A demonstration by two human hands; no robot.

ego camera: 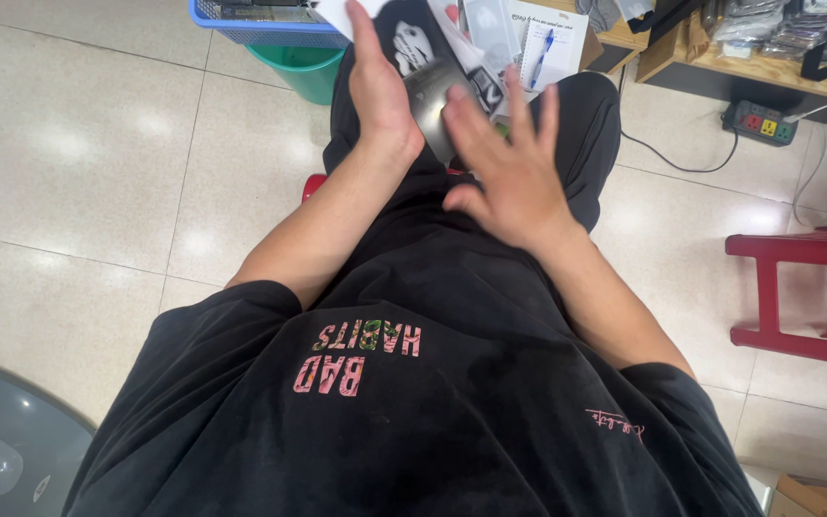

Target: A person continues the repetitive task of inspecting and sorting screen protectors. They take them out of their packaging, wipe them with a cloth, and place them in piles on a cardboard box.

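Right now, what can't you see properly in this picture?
Head view:
- Dark flat sheet: partly covered by the left hand and the right hand.
- Blue basket: cut off by the top edge.
- Notebook with pen: writing too small.
- Red stool: cut off by the right edge.
- Right hand's fingers: motion-blurred.

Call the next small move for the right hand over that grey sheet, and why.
Probably lower the right hand flat onto the grey sheet: its fingers are spread and blurred just above it, while the left hand holds the sheet's left edge over the lap.
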